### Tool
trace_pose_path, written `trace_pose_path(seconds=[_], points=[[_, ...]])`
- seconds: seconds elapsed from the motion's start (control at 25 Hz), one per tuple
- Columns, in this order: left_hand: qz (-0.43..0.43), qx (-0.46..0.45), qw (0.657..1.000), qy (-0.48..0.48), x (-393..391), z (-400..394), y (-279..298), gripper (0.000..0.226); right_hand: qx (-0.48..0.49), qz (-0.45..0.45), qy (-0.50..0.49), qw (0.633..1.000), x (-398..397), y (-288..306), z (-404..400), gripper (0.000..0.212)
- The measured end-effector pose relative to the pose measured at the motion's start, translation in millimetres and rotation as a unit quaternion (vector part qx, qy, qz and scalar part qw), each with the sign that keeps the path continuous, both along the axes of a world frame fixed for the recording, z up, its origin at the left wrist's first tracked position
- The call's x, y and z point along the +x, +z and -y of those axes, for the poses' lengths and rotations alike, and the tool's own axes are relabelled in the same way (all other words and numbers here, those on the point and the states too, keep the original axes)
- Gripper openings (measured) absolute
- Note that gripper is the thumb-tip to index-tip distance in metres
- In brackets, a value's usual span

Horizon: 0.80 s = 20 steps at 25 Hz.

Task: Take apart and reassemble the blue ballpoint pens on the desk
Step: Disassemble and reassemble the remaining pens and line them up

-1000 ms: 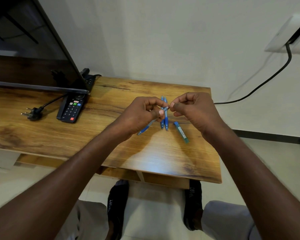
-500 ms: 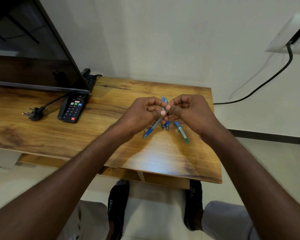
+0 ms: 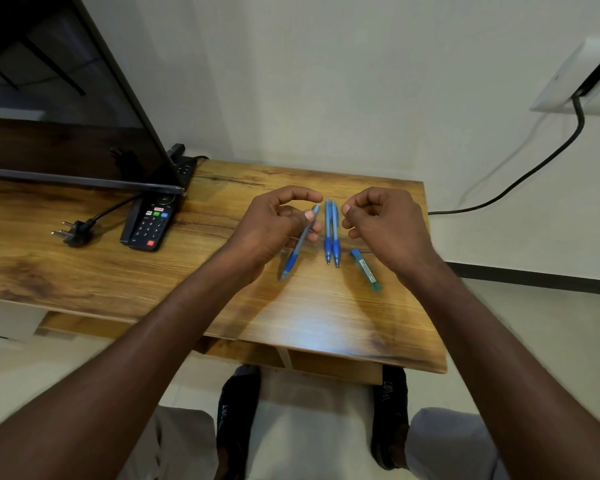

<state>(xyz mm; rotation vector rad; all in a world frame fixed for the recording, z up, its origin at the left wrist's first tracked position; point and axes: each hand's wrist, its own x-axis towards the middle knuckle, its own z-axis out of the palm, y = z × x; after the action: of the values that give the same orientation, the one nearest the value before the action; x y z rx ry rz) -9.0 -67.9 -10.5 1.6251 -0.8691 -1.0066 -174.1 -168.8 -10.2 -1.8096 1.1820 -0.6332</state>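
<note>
Desk: Since half a second ago the hands have drawn apart. What does the frame show now?

Photographer: A person's left hand [image 3: 274, 225] holds one blue pen [image 3: 299, 243] above the wooden desk [image 3: 326, 313], fingers and thumb curled round its upper barrel, the tip pointing down and toward the wearer. The right hand [image 3: 381, 223] has come off that pen; its fingers are curled with thumb and forefinger close together, and I cannot tell whether a small part sits between them.

Desk: And the other pens?

Photographer: Two blue pens [image 3: 331, 232] lie side by side on the desk between the hands, touching each other. A teal marker [image 3: 366, 270] lies just beside them, under the right wrist. A remote control [image 3: 151, 223] and a loose plug [image 3: 73, 233] sit well apart, near the television [image 3: 66, 116].

Desk: How will the pen handle?

Photographer: Light and stiff, I'd judge, with a smooth plastic barrel likely to slip or roll. The darker rubber grip near the tip looks the surest hold; one hand there and one on the upper barrel should suit twisting. Any spring or refill inside would be small and easily lost.
</note>
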Motion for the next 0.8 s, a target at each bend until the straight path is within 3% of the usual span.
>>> trace_pose_path(seconds=[0.2, 0.4, 0.56, 0.8], points=[[0.005, 0.010, 0.997, 0.074, 24, -9, 11, 0.025, -0.060, -0.079, 0.046, 0.994, 24, -4, -13, 0.012], [0.183, 0.029, 0.976, 0.111, 55, -20, 13, 0.021, -0.118, -0.161, 0.136, 0.970, 57, -11, -39, 0.023], [0.218, 0.058, 0.968, 0.113, 70, -28, 8, 0.017, -0.148, -0.214, 0.174, 0.950, 72, -20, -47, 0.031], [0.268, 0.070, 0.958, 0.077, 71, -26, 2, 0.016, -0.186, -0.260, 0.159, 0.934, 87, -39, -67, 0.017]])
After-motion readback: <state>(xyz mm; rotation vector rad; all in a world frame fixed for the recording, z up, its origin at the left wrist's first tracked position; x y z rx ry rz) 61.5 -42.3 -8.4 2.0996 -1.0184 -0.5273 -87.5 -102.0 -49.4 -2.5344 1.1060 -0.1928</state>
